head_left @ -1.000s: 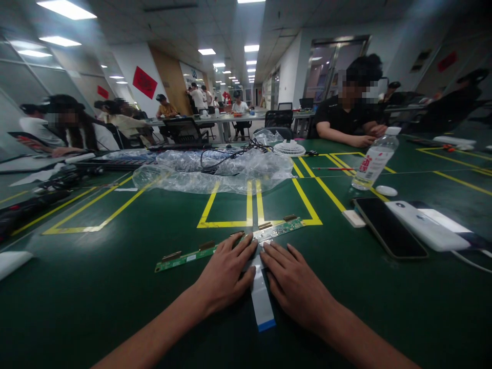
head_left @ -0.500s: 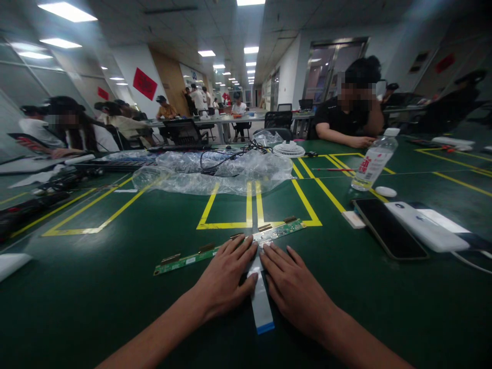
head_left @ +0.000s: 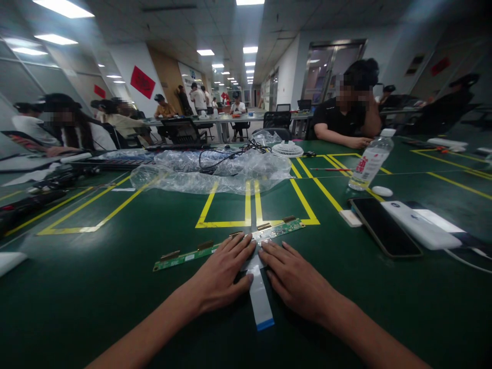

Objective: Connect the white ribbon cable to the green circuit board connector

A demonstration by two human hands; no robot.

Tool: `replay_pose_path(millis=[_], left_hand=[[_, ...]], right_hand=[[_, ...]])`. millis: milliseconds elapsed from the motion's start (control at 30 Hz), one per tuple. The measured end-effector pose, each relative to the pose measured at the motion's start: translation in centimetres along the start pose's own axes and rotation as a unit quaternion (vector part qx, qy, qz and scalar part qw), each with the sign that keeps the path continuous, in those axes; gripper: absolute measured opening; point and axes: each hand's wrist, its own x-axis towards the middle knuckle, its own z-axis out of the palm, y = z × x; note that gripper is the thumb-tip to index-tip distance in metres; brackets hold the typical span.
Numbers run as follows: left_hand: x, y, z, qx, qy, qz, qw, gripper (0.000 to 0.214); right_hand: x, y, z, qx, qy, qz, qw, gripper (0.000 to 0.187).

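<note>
A long, narrow green circuit board (head_left: 194, 255) lies slantwise on the green table. From its middle a flat white ribbon cable (head_left: 260, 301) with a blue end runs toward me. My left hand (head_left: 225, 274) lies flat, palm down, over the board's middle, its thumb at the cable's left edge. On the other side my right hand (head_left: 295, 279) rests flat too, fingertips at the joint of board and cable. Both hands have their fingers stretched out. Whatever lies under the palms is hidden.
Clear plastic wrap (head_left: 215, 171) with black cables lies beyond the board, near a small white fan (head_left: 287, 148). To the right are a water bottle (head_left: 371, 161), a dark phone (head_left: 384, 227) and a white phone (head_left: 421, 225). A person in black (head_left: 346, 115) sits across the table.
My hands stay on the board and cable with hardly any movement; the left thumb has shifted slightly left. The whole view has drifted a little.
</note>
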Motion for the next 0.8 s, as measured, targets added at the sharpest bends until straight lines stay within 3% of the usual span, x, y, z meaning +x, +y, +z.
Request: replay_pose_path(millis=[467, 633, 800], left_hand=[[0.0, -0.2, 0.2, -0.001, 0.016, 0.009, 1.0, 0.067], [0.0, -0.2, 0.5, -0.002, 0.024, -0.012, 1.0, 0.063], [0.0, -0.4, 0.7, -0.001, 0.026, -0.021, 0.999, 0.062]], right_hand=[[0.0, 0.3, -0.3, 0.014, 0.013, -0.012, 1.0, 0.046], [0.2, 0.6, 0.3, 0.032, 0.066, -0.025, 0.997, 0.041], [-0.2, -1.0, -1.4, 0.069, 0.185, -0.067, 0.978, 0.035]])
